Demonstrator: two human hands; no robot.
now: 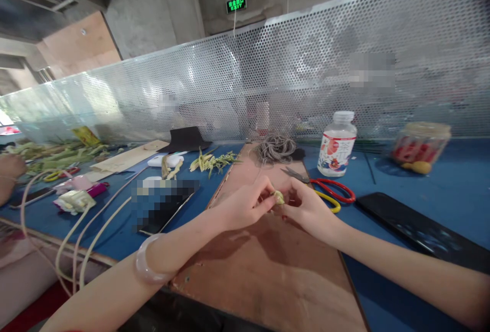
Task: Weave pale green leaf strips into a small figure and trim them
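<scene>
My left hand [253,201] and my right hand [309,210] meet over a brown wooden board [291,291]. Between their fingertips they pinch a small pale yellow-green piece [279,197], crumpled or folded like a bit of leaf or husk; its exact kind is too small to make out. Both hands have their fingers closed round it, partly hiding it. Just beyond the right hand lie scissors [337,190] with red and yellow handles, blades on the board. A tangled bundle of grey cord [277,148] rests on the board's far end.
On the blue table [424,184], a labelled plastic bottle [337,144], a jar [421,143] and a black phone-like slab [417,225] stand or lie right. Left are a dark phone [168,207], cables [82,248], green sprigs [216,161] and another person's hand [10,174]. A perforated metal screen [214,77] runs behind.
</scene>
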